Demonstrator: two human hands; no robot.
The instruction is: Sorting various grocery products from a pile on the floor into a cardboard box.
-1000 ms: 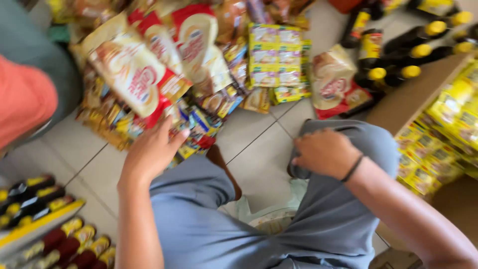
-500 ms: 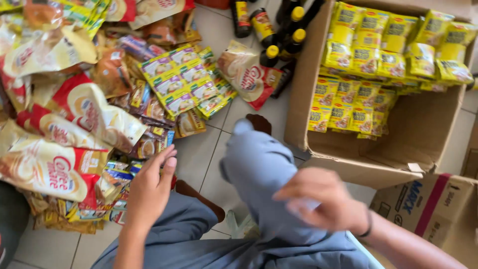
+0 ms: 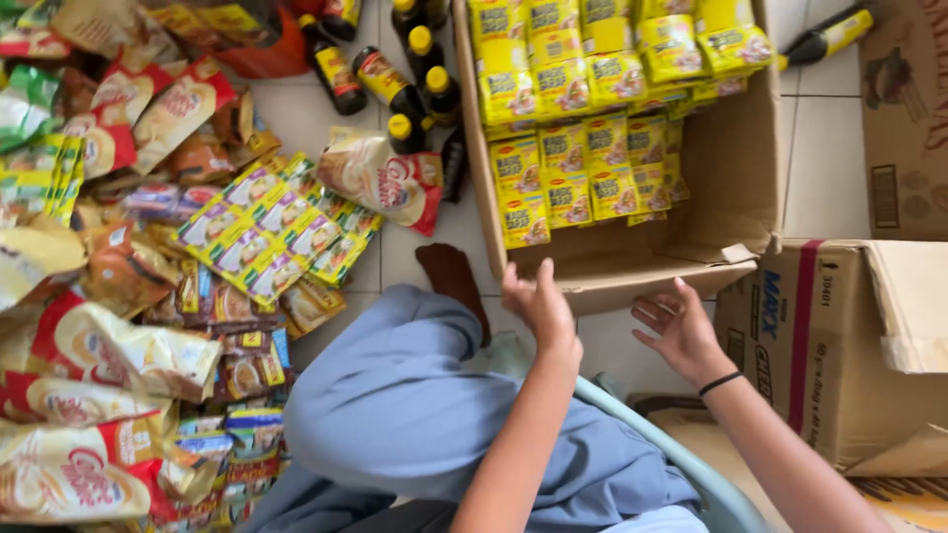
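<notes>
your left hand (image 3: 538,301) is raised at the near edge of the open cardboard box (image 3: 647,271), fingers loosely curled and holding nothing, fingertips touching or just short of the box's front wall; you cannot tell which. your right hand (image 3: 681,331) is spread open, palm up, just below the same front wall, also holding nothing, with a dark band (image 3: 721,383) round its wrist. inside the box, yellow sachet packs (image 3: 583,118) stand in rows against the far and left sides, leaving the near right part of the box floor bare. to the right of your right hand sits a second, closed brown carton (image 3: 839,355). your knee in blue-grey trousers (image 3: 415,395) lies under your left forearm. just left of the box, dark bottles with yellow caps (image 3: 410,74) lie and stand on the pale tiled floor (image 3: 296,114). further left, a heap of loose snack and drink-mix packets (image 3: 118,296) covers the floor, with a strip of yellow-green sachets (image 3: 272,232) on top near its right edge.
</notes>
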